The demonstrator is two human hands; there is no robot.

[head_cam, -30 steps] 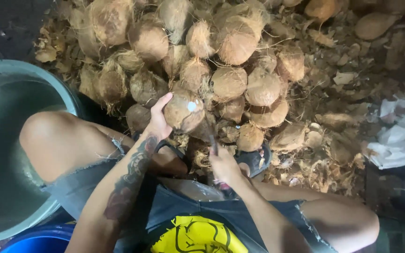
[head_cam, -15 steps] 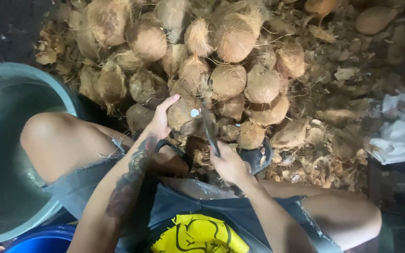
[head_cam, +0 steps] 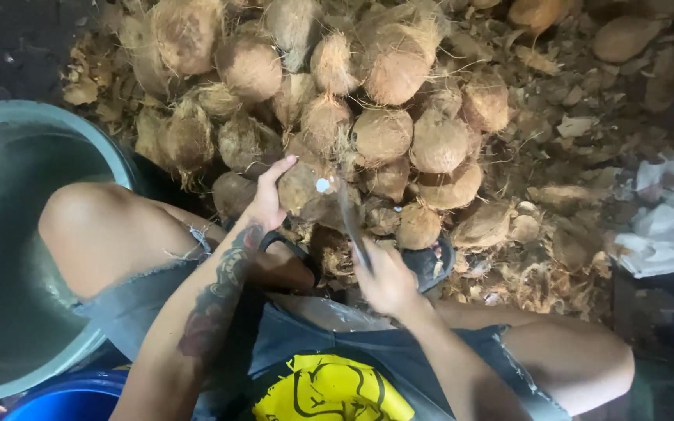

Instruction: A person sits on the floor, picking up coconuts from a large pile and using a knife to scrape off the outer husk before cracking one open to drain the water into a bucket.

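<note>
Below, a seated person's left hand cups a round, hairy brown coconut, fingers spread over its fibrous shell, a small pale hole showing on top. Their right hand is wrapped tightly around a dark blade that touches the coconut. Behind lies a pile of shaggy coconuts; a smooth grey tub sits left.

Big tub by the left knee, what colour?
Pale teal-green tub, seen in the head view.

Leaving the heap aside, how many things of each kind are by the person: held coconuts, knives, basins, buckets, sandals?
Held coconut: 1
Knife: 1
Grey-green basin: 1
Blue bucket: 1
Black sandals: 2
Total: 6
</note>
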